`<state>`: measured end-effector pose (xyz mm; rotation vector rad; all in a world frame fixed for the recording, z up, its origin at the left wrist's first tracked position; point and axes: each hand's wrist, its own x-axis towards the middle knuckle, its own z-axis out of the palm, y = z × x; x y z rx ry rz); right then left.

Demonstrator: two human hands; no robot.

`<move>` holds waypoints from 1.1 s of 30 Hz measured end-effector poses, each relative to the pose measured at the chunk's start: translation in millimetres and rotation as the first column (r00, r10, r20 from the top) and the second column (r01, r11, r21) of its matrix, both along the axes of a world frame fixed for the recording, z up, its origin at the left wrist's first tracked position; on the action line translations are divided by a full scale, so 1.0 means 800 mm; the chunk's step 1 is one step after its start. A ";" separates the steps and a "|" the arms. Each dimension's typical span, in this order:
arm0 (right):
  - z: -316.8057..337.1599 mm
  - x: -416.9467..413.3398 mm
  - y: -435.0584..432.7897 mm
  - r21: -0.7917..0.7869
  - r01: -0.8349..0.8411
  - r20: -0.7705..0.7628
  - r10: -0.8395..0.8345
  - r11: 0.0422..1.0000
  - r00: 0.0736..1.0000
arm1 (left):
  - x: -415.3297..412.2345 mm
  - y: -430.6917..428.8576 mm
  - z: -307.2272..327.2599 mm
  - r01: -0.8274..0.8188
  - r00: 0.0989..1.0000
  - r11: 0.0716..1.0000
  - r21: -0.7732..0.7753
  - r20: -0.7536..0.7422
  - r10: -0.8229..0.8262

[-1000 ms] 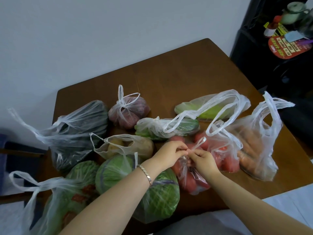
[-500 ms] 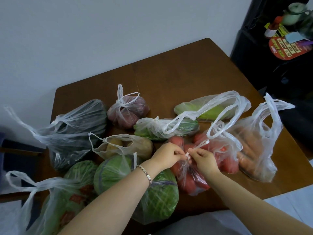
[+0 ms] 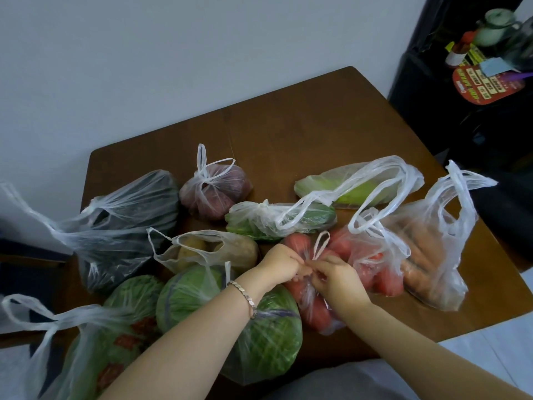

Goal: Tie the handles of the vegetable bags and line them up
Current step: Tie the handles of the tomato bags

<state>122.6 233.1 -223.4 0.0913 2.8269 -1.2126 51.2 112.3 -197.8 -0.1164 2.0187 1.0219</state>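
Observation:
Several clear plastic bags of vegetables lie on a brown wooden table [image 3: 302, 134]. My left hand [image 3: 284, 262] and my right hand [image 3: 336, 274] meet over a small bag of tomatoes [image 3: 313, 313], each pinching its handles; one handle loop [image 3: 320, 245] sticks up between them. Right of it lie a second tomato bag [image 3: 375, 269] and a carrot bag [image 3: 427, 255], both with loose handles. A knotted bag of red onions [image 3: 215, 189] sits further back. The potato bag [image 3: 202, 249] gapes open beside my left hand.
Cabbage bags [image 3: 259, 336] lie under my left forearm, a dark-vegetable bag [image 3: 127, 223] at left, cucumber [image 3: 277, 220] and lettuce [image 3: 354, 186] bags behind. A black cabinet [image 3: 461, 111] with a teapot stands at right. The table's far half is bare wood.
My hands have stayed on the tomato bag's handles, working them closer together; a small handle loop now stands up between my fingers. The other bags have not moved.

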 end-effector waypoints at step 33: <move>0.003 -0.003 0.007 0.320 -0.213 -0.021 0.232 0.923 0.973 | 0.017 -0.010 0.000 0.190 0.910 0.966 -0.174 -0.338 -0.240</move>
